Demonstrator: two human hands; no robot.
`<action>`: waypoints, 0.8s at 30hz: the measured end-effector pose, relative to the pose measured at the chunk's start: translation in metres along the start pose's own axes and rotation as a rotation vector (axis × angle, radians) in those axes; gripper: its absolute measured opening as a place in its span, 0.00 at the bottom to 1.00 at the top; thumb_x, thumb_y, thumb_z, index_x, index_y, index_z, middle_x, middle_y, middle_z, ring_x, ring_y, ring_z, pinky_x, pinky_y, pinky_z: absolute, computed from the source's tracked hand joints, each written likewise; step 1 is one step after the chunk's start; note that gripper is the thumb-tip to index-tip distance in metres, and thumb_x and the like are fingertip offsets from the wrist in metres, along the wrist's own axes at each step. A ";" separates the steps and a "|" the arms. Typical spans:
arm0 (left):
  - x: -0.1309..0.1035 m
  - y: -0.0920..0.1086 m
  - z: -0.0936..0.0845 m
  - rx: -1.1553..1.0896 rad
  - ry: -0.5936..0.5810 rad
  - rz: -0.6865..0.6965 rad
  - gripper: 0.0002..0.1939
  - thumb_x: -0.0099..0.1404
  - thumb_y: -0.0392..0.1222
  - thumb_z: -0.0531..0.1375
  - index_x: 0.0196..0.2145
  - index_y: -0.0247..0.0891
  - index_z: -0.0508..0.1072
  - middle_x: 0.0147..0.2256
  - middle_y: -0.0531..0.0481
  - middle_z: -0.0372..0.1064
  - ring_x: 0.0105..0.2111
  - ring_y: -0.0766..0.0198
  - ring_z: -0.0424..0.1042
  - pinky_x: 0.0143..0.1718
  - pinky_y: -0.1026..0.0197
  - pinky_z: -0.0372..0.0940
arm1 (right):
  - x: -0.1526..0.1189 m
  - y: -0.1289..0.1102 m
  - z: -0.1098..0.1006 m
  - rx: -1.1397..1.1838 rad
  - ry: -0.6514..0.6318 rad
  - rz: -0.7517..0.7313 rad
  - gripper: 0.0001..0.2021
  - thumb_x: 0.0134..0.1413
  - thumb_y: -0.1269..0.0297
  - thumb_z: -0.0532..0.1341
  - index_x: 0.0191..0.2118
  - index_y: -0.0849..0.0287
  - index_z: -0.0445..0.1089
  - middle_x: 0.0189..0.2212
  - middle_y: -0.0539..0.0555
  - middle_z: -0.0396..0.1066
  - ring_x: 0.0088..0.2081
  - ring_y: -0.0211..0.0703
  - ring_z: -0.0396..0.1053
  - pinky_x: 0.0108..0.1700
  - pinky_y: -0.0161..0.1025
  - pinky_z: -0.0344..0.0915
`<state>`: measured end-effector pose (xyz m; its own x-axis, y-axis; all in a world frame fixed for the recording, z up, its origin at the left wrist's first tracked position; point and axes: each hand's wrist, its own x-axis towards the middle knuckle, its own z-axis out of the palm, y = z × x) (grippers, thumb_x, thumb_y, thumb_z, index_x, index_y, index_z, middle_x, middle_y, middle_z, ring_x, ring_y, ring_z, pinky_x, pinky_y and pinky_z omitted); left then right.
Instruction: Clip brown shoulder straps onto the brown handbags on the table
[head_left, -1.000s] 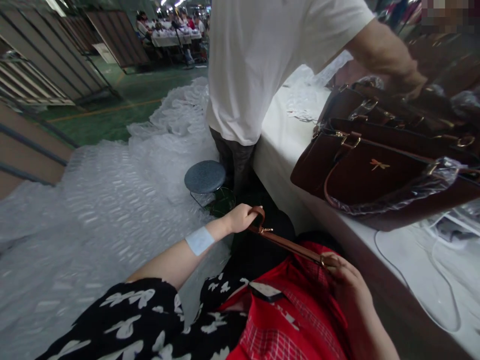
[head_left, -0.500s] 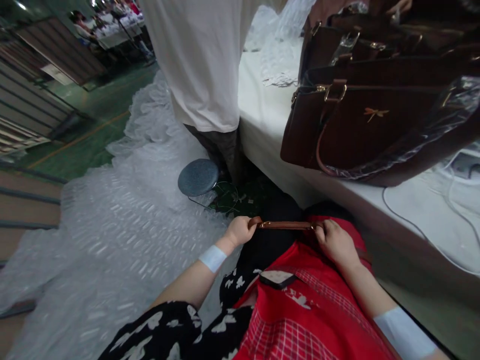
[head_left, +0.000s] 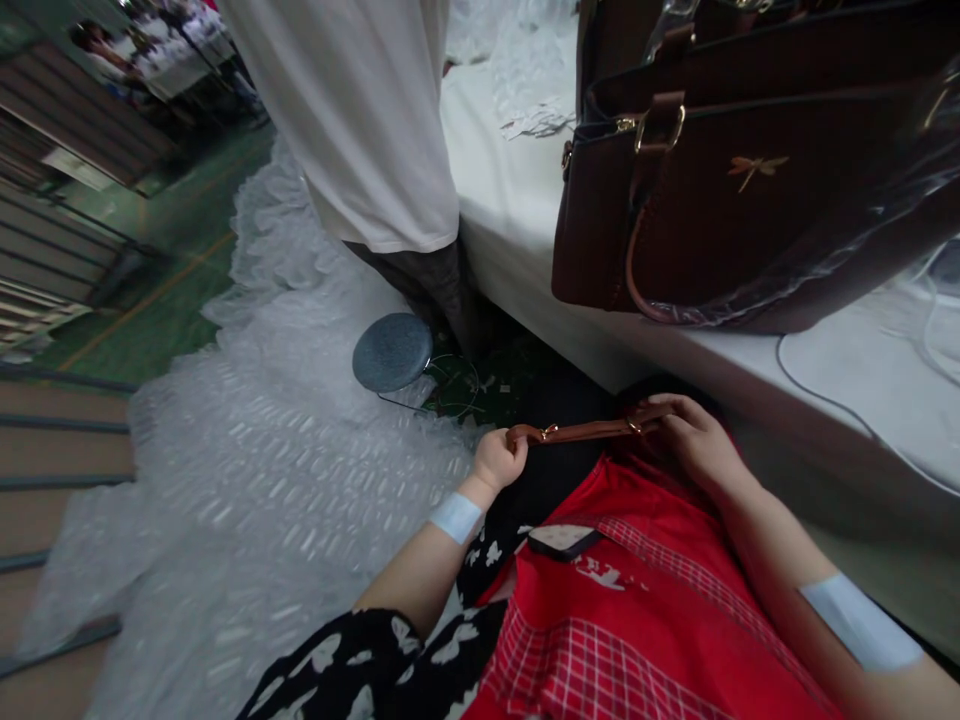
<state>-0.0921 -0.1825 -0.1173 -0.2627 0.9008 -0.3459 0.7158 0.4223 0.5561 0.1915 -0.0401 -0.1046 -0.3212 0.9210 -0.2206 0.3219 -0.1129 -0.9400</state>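
A brown strap [head_left: 589, 431] with gold-coloured buckles stretches between my two hands, above my lap. My left hand [head_left: 500, 459] is closed round its left end. At the other end, my right hand [head_left: 694, 437] pinches the strap between thumb and fingers. Dark brown handbags stand on the white-covered table to the right; the nearest handbag [head_left: 705, 220] has a gold dragonfly emblem and a handle partly wrapped in clear plastic. Below the strap, a phone [head_left: 564, 541] sits in the pocket of my red apron [head_left: 637, 590].
A person in a white shirt [head_left: 367, 120] stands in front of me beside the table [head_left: 510, 210]. A round blue stool [head_left: 392, 352] is near that person's legs. Clear air-cushion wrap [head_left: 277, 480] heaps over the floor at left. A cable [head_left: 832, 400] runs along the table edge.
My right hand has risen and shifted right along the strap's end, its fingers now differently placed. The strap tilts up slightly to the right. The whole view has shifted a little.
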 end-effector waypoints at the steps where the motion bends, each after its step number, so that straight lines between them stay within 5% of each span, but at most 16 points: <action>1: 0.000 -0.001 0.001 0.029 0.020 -0.005 0.16 0.68 0.44 0.50 0.35 0.36 0.76 0.35 0.39 0.75 0.41 0.53 0.74 0.42 0.57 0.64 | 0.002 -0.002 0.000 -0.147 -0.017 -0.085 0.17 0.54 0.67 0.55 0.50 0.58 0.68 0.45 0.60 0.72 0.45 0.51 0.71 0.48 0.48 0.66; 4: 0.000 -0.006 0.001 0.117 0.070 -0.012 0.16 0.68 0.44 0.51 0.34 0.36 0.77 0.34 0.39 0.76 0.39 0.53 0.75 0.42 0.56 0.65 | 0.009 -0.007 0.009 -0.717 -0.187 -0.360 0.19 0.57 0.73 0.52 0.53 0.60 0.68 0.48 0.64 0.71 0.50 0.55 0.67 0.52 0.49 0.61; 8: 0.000 -0.010 0.000 0.177 0.088 0.004 0.14 0.66 0.43 0.53 0.37 0.38 0.77 0.36 0.40 0.76 0.40 0.53 0.75 0.44 0.56 0.65 | 0.021 -0.008 0.034 -1.022 -0.438 -0.371 0.12 0.61 0.74 0.50 0.40 0.65 0.72 0.36 0.66 0.73 0.43 0.57 0.69 0.47 0.48 0.62; 13: -0.001 -0.012 -0.001 0.188 0.116 0.002 0.14 0.67 0.40 0.51 0.34 0.37 0.77 0.34 0.41 0.76 0.38 0.53 0.75 0.44 0.55 0.66 | 0.028 0.001 0.054 -0.923 -0.480 -0.310 0.14 0.58 0.79 0.51 0.44 0.62 0.70 0.40 0.63 0.74 0.39 0.48 0.73 0.40 0.40 0.62; 17: -0.001 -0.014 0.001 0.208 0.139 -0.013 0.15 0.68 0.38 0.49 0.35 0.36 0.76 0.35 0.40 0.76 0.39 0.54 0.75 0.45 0.55 0.65 | 0.030 0.009 0.054 -0.752 -0.462 -0.194 0.04 0.55 0.72 0.59 0.32 0.59 0.71 0.30 0.59 0.75 0.34 0.48 0.73 0.37 0.39 0.61; 24: 0.001 -0.018 -0.001 0.282 0.105 -0.033 0.12 0.66 0.38 0.51 0.31 0.36 0.73 0.32 0.40 0.74 0.36 0.54 0.74 0.40 0.55 0.64 | 0.061 0.024 0.044 -0.176 -0.056 0.166 0.14 0.59 0.63 0.50 0.24 0.57 0.65 0.20 0.57 0.70 0.26 0.46 0.69 0.30 0.40 0.62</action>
<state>-0.1059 -0.1885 -0.1266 -0.3442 0.8987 -0.2720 0.8532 0.4203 0.3090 0.1405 -0.0026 -0.1521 -0.2980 0.8729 -0.3864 0.5229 -0.1893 -0.8311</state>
